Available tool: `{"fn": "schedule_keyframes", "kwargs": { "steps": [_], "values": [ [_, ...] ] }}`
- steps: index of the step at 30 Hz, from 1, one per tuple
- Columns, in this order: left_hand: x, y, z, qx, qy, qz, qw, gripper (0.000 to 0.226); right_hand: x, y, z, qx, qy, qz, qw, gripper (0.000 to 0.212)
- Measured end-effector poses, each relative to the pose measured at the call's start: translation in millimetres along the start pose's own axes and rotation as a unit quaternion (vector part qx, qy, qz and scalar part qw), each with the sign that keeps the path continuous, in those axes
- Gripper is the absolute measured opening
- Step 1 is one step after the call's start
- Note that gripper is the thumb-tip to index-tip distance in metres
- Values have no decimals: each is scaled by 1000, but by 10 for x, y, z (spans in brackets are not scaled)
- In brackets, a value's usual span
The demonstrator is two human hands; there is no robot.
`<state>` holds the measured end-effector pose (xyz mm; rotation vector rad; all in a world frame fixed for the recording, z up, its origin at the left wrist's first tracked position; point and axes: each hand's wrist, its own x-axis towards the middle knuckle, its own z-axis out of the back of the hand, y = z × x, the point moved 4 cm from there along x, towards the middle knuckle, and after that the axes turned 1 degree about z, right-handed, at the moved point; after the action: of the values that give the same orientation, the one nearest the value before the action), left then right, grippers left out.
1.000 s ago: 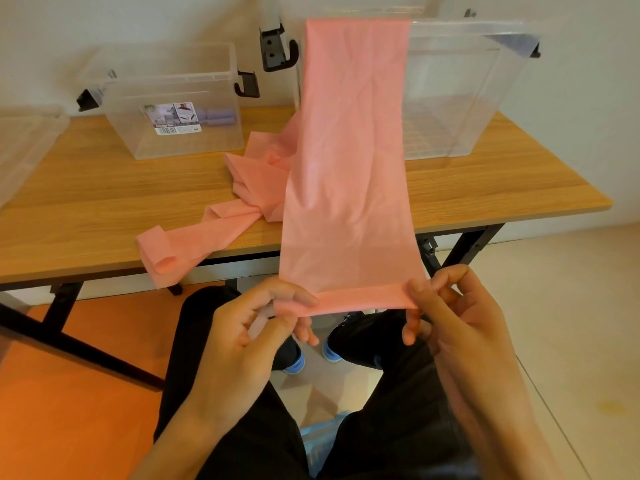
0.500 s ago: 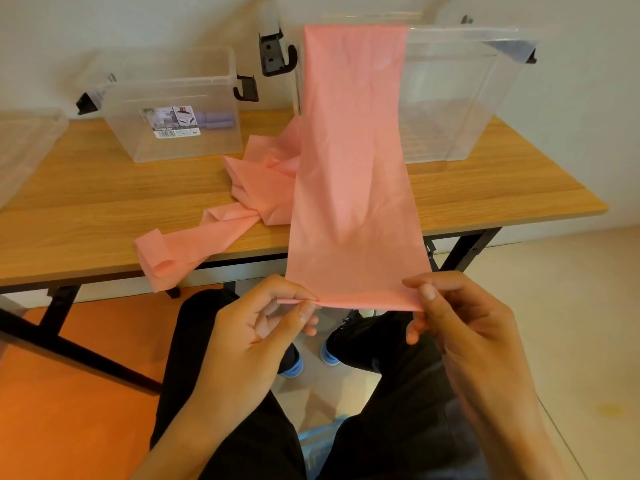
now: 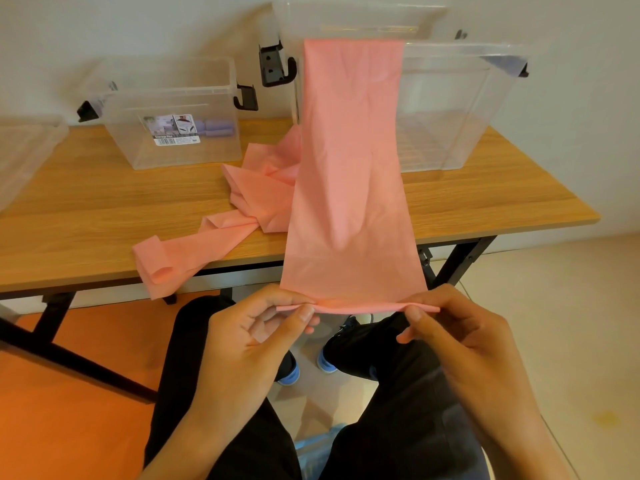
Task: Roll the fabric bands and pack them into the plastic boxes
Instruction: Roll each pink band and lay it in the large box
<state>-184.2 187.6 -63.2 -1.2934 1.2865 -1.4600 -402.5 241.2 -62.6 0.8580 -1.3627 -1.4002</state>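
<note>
Left hand [image 3: 256,336]: pinching one corner of the pink band [image 3: 349,188].
Right hand [image 3: 460,327]: pinching the other corner.
Band: hanging from the big box [image 3: 450,109] down to the lap.
Rolling: only just starting.
Small box [image 3: 173,112]: looking empty.
Second band [image 3: 214,237]: lying loose on the tabletop [image 3: 86,209], waiting.

A plain indoor workroom rather than a kitchen or shop: the wooden folding table [image 3: 86,216] on black metal legs stands pushed against a bare pale wall [image 3: 138,26], with nothing decorative behind it. On the table sit clear plastic storage boxes [image 3: 180,133], one carrying a retail barcode label [image 3: 175,129], and below the table the floor is part orange [image 3: 69,410], part light tile [image 3: 554,306], like a simple office or staged work space
</note>
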Motion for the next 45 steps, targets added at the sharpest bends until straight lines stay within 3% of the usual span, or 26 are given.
{"fn": "schedule_keyframes", "kwargs": {
  "steps": [12,22,25,28,36,41,45],
  "values": [
    [34,0,-64,-43,-17,17,999,17,43,-37,-87,102,-30,-67,992,28],
    [91,32,-80,-47,-42,-5,998,12,129,18,-108,160,-80,-49,983,27],
    [81,34,-94,10,-15,-36,999,5,132,16,-121,143,-71,-32,987,22],
    [76,45,-87,43,-3,-40,998,12,131,-1,-119,126,-63,-23,990,12],
    [93,21,-19,0,17,-9,1000,17,92,-26,-22,94,-31,-46,994,31],
    [128,16,-34,33,29,-31,999,12,118,29,-18,58,-29,-20,998,13],
    [136,12,-87,27,50,-14,998,12,150,-19,-52,82,-24,-36,996,22]
  ]
}}
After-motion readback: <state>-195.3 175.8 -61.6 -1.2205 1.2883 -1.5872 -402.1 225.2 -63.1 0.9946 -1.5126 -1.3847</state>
